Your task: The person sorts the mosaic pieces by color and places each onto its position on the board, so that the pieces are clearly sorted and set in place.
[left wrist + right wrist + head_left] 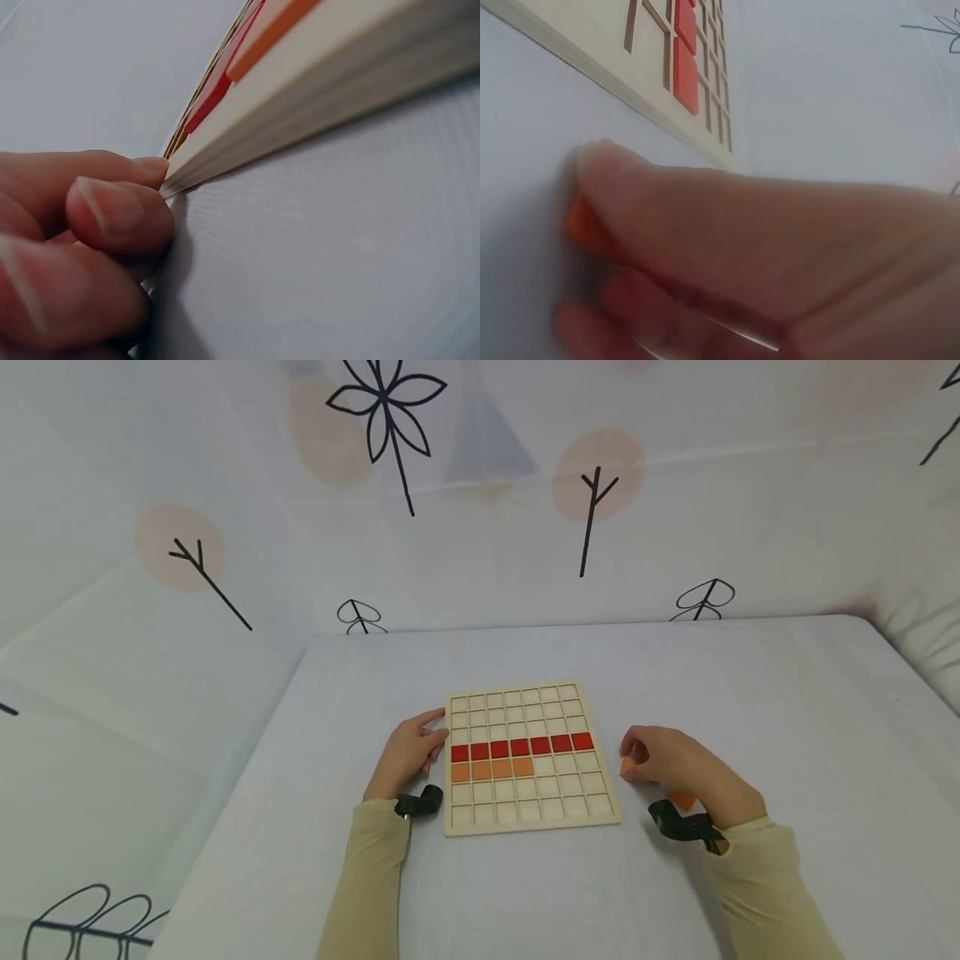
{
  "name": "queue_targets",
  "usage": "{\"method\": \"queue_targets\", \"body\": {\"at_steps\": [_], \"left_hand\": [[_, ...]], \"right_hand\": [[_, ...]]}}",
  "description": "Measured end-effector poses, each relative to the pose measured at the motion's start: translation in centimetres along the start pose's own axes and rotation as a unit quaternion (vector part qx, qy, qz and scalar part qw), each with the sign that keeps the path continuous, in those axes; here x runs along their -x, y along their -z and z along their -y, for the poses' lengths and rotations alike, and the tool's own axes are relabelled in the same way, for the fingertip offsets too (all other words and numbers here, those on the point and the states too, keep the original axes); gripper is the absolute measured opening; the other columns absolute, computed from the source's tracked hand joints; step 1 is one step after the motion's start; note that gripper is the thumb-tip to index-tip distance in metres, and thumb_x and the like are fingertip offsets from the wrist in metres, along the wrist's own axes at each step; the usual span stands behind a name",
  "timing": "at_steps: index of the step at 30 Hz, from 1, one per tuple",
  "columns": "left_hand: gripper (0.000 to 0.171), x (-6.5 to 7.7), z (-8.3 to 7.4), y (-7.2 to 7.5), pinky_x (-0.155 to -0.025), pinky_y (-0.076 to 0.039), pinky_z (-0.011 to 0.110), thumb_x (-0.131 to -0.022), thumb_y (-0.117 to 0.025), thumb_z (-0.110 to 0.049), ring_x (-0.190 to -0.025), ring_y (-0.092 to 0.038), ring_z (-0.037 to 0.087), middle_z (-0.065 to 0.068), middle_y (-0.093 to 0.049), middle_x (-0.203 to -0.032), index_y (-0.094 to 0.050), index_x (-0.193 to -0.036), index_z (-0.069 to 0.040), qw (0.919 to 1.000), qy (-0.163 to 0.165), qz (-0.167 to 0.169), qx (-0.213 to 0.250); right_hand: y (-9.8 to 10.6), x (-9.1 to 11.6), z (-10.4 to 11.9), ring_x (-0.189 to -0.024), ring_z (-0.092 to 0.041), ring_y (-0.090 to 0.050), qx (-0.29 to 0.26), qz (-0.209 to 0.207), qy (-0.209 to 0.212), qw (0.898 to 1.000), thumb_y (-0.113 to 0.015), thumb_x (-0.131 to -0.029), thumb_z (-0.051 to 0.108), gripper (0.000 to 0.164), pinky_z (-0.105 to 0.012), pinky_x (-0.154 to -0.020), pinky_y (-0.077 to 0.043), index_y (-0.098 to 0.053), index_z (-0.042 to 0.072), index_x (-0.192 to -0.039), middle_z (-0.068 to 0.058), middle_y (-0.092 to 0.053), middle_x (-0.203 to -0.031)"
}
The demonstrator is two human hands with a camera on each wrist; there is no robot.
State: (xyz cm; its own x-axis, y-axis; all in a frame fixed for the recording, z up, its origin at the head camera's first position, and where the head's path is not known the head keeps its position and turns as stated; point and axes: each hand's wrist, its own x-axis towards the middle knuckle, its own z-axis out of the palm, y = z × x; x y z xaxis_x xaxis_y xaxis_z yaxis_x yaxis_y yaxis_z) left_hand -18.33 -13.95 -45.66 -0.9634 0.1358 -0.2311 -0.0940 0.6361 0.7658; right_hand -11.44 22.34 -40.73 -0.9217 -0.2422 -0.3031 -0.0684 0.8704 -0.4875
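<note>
A square pale wooden grid board (pixel 507 811) lies on the table. One full row of red tiles (pixel 520 747) crosses its middle, and several orange tiles (pixel 481 770) fill the left part of the row below. At the board's left edge, my left hand (pixel 407 750) rests with its fingertips touching the side, as the left wrist view also shows. To the right of the board, my right hand (pixel 667 760) pinches an orange tile (pixel 592 229) between thumb and fingers, low over the cloth. More orange (pixel 682 800) shows beside the right wrist, partly hidden by the hand.
A white cloth covers the table (pixel 525 902). Behind it hangs a pale curtain (pixel 480 560) printed with plants and leaves. Dark straps with small cameras (pixel 678 822) sit on both wrists.
</note>
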Motion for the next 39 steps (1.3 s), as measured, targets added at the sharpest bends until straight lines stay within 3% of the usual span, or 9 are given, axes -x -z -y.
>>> {"method": "queue_targets", "body": {"at_steps": [13,22,32,39], "left_hand": [[0.045,0.2,0.2,-0.2,-0.037,-0.035,0.026,-0.088,-0.055,-0.033,-0.035,-0.043,0.016,0.003,-0.050,-0.054,-0.046,-0.131,-0.025,1.0000,0.000,-0.003,0.004],[0.046,0.1,0.1,-0.3,-0.037,-0.034,0.026,-0.087,-0.056,-0.033,-0.035,-0.042,0.014,0.002,-0.050,-0.054,-0.045,-0.131,-0.024,1.0000,-0.006,0.001,0.007],[0.045,0.1,0.3,-0.2,-0.037,-0.035,0.026,-0.088,-0.055,-0.033,-0.035,-0.043,0.015,0.002,-0.050,-0.053,-0.046,-0.131,-0.024,0.9999,-0.016,0.000,0.005],[0.045,0.0,0.4,-0.2,-0.038,-0.036,0.028,-0.088,-0.055,-0.033,-0.035,-0.043,0.015,0.003,-0.050,-0.053,-0.046,-0.131,-0.024,0.9998,-0.018,-0.006,0.002]], "right_hand": [[-0.8,0.0,0.0,-0.055,-0.015,-0.049,-0.054,0.037,-0.020,0.998,-0.064,-0.081,0.025,0.017,-0.029,-0.054,-0.038,-0.057,0.012,-0.089,-0.001,-0.051,-0.066],[-0.9,-0.1,-0.2,-0.054,-0.016,-0.048,-0.065,0.017,-0.027,0.997,-0.062,-0.083,0.028,0.024,-0.029,-0.052,-0.036,-0.054,0.011,-0.097,-0.003,-0.050,-0.062],[-0.9,-0.6,-0.1,-0.056,-0.015,-0.045,-0.041,-0.037,0.017,0.998,-0.057,-0.086,0.026,0.024,-0.029,-0.054,-0.034,-0.055,0.009,-0.104,0.000,-0.048,-0.058],[-1.1,-0.9,0.3,-0.057,-0.015,-0.046,-0.049,-0.044,0.027,0.997,-0.054,-0.087,0.025,0.025,-0.029,-0.055,-0.035,-0.054,0.010,-0.108,0.000,-0.049,-0.060]]}}
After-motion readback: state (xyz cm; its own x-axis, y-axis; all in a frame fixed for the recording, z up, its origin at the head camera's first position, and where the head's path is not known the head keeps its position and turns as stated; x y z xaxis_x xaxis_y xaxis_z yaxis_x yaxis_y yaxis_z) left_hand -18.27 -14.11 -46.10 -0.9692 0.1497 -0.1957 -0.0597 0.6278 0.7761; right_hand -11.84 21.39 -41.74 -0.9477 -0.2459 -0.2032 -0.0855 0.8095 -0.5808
